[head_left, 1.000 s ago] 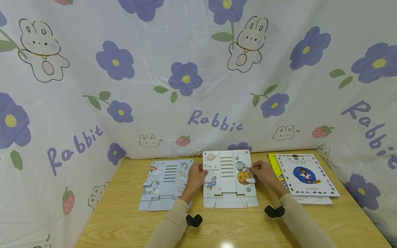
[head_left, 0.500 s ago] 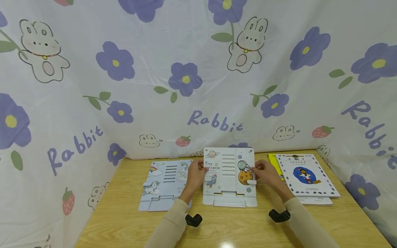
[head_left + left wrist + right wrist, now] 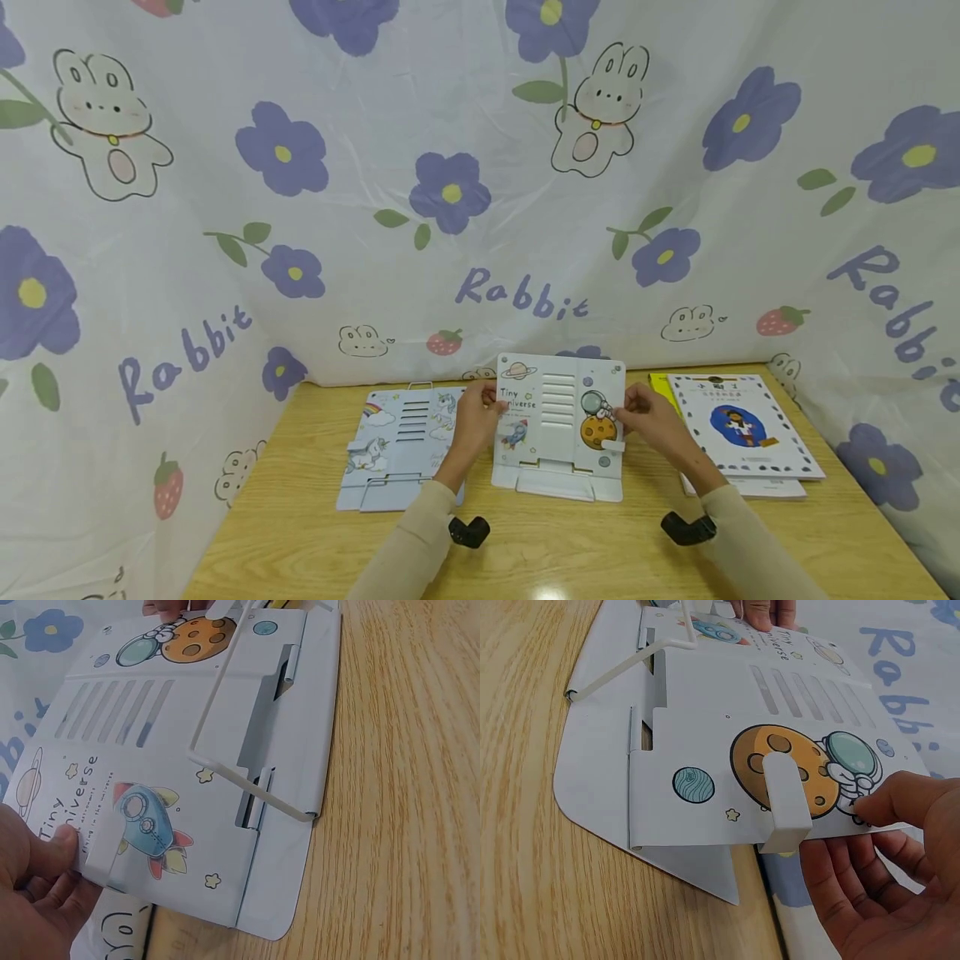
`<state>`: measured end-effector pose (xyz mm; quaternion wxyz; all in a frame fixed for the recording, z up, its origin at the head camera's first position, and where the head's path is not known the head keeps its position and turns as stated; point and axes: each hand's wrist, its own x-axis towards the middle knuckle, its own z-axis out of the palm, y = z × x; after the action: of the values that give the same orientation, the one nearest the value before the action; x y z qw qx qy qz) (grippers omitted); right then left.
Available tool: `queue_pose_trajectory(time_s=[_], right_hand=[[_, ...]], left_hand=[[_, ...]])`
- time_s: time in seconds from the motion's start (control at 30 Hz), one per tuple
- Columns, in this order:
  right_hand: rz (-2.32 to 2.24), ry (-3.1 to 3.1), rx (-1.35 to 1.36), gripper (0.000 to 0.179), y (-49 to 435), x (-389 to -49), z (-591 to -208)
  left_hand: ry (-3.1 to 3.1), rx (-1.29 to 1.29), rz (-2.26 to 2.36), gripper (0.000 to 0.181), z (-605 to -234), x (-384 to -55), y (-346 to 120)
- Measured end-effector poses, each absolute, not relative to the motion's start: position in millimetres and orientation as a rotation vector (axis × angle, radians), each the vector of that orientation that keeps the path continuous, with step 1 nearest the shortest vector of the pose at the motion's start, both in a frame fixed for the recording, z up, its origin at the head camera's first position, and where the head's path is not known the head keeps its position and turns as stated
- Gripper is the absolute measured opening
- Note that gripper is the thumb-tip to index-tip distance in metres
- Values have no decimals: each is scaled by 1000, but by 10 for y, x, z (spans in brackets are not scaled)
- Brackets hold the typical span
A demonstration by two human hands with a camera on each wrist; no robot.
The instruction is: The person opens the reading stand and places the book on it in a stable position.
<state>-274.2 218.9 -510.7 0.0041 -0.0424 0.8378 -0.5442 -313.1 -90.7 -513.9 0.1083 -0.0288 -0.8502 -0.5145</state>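
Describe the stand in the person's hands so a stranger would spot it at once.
Start at the wooden table below the rabbit-print cloth. Near its middle, the left hand and right hand pinch the sides of a white stand. Its printed astronaut, rocket and word Tiny set it apart from the unicorn stand to its left.

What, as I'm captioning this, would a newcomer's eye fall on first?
Probably the white Tiny Universe stand, low in the head view's middle, tilted, its sides gripped by the left hand and right hand. Behind it, a purple-flowered rabbit cloth fills the background. A unicorn stand lies to its left, books to its right.
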Motion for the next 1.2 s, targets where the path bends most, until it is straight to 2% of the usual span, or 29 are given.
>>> queue_pose_trajectory(time_s=[0.57, 1.0, 1.2], right_hand=[[-1629, 2767, -221, 21, 2123, -2586, -5018], [-1704, 2762, -311, 14, 1968, -2519, -5046], [-1710, 2827, -375, 20, 1883, -2442, -5063]], left_hand=[[-2470, -193, -1462, 18, -5039, -3220, -939], [-2460, -183, -1429, 20, -4984, -3347, -929], [-2472, -166, -1442, 22, -4960, -3382, -933]])
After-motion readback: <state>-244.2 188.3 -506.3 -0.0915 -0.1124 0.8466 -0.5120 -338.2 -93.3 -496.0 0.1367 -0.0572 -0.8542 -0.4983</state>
